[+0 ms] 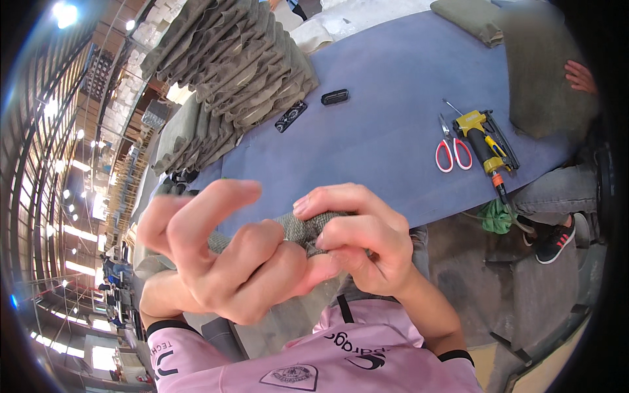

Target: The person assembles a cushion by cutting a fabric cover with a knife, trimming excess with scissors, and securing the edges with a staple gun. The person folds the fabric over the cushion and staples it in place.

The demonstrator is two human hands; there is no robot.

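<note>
At the near edge of the blue surface (393, 131), a grey-green cloth (300, 230) is being pinched between the fingers of the right hand (373, 239) and is being gripped by the left hand (229, 268), two of whose fingers are being held raised and bent. On the surface's right, scissors (449, 135) and a yellow staple gun (483, 145) are being supported; on its left, stacked cloths (242, 59).

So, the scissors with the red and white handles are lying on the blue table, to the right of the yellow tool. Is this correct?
Not quite: the head view shows the scissors to the left of the yellow tool. They do lie on the blue table.
</note>
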